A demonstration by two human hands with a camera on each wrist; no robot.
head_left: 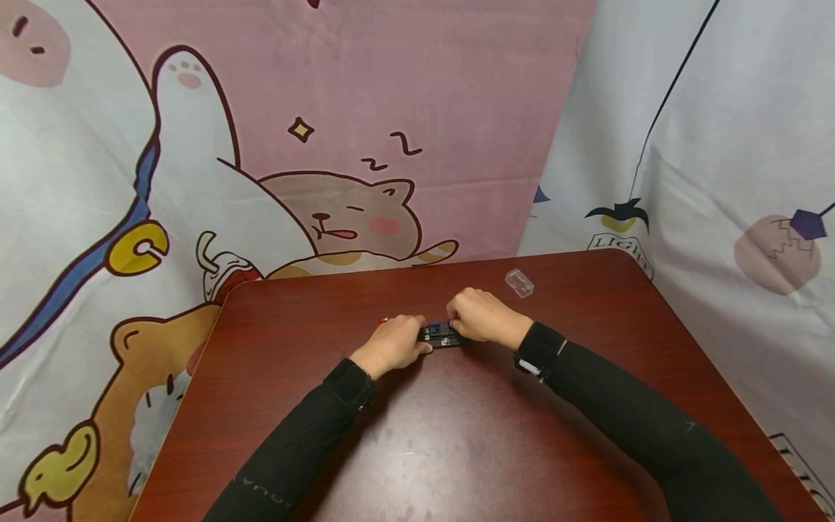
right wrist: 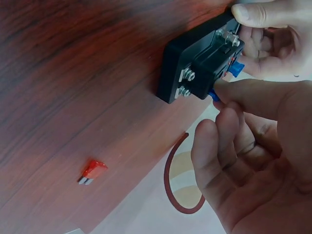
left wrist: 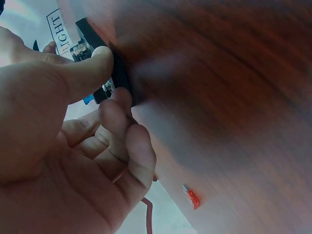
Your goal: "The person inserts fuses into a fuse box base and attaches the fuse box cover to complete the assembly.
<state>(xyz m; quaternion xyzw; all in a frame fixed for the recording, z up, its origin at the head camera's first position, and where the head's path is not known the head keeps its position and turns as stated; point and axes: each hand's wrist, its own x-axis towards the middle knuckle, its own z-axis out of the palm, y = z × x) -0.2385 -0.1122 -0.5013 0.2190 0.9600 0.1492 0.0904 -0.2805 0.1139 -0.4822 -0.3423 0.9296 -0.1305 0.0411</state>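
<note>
left hand [head_left: 394, 342] gripped black holder [right wrist: 202, 63]; right hand [head_left: 483, 315] pinched blue fuse [right wrist: 213, 94], seating unclear; second blue fuse [right wrist: 236, 68] appeared seated; red fuse [right wrist: 94, 169] lay loose, unfitted.

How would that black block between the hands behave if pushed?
The black block would probably slide rather than roll, being boxy and flat-sided. Its crisp, straight edges suggest it's stiff. The metal bolts may make it slightly heavy for its size.
</note>
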